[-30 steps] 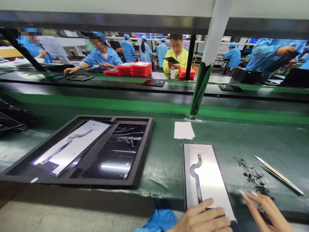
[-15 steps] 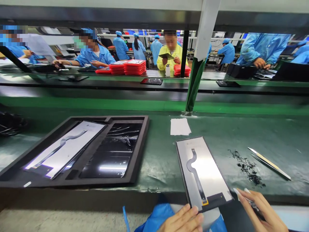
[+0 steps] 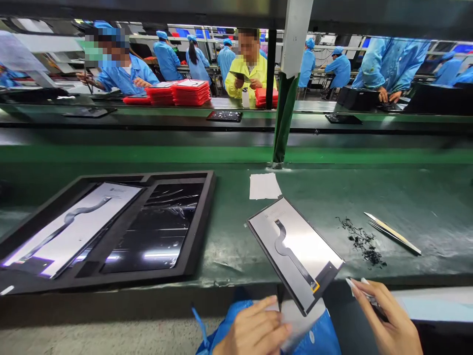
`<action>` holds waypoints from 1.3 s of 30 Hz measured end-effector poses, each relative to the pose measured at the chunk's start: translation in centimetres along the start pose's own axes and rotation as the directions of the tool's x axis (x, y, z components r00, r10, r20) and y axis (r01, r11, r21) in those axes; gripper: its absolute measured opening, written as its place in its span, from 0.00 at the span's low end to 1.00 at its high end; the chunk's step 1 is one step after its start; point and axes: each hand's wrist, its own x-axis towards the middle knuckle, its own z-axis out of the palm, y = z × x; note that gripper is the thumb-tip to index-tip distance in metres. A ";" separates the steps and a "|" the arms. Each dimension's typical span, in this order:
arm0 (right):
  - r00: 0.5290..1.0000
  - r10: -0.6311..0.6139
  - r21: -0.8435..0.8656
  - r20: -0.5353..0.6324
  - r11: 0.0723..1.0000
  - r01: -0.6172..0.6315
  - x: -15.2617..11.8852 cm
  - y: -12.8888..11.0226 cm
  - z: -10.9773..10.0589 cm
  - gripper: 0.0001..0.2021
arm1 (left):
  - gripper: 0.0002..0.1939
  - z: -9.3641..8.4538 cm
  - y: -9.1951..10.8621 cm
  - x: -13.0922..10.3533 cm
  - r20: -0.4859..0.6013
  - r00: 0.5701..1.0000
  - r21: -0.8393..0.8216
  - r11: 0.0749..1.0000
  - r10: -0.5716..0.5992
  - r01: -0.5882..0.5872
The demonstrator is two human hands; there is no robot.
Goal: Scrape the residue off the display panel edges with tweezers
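Observation:
A display panel [image 3: 266, 236], silver-backed with a curved ribbon cable, lies slanted at the table's front edge, its lower corner jutting past the edge. My left hand [image 3: 254, 325] is just left of that corner, fingers stretched out and holding nothing; a small gap seems to separate them from the panel. To the panel's right, my right hand [image 3: 388, 310] is closed around a small silvery and dark object, mostly hidden by the fingers. Beyond it are a heap of thin black scraps [image 3: 364, 244] and tweezers [image 3: 393, 234].
A black foam tray [image 3: 209, 212] on the left holds another silver-backed panel [image 3: 84, 222] and a glossy black panel [image 3: 158, 222]. White paper pieces [image 3: 264, 186] lie behind my panel. A post [image 3: 283, 118] rises at the table's back. Co-workers sit beyond, near red stacks [image 3: 191, 92].
The panel has turned counterclockwise, its lower end swinging right. My left hand has come off its lower edge. The right hand keeps its closed grip. The whole view has shifted slightly.

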 end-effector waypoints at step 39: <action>0.809 -0.516 -0.264 0.282 0.768 0.583 1.1 -7.5 6.5 0.19 | 0.34 -1.9 -2.5 2.5 0.150 0.873 0.392 0.839 -0.463 0.377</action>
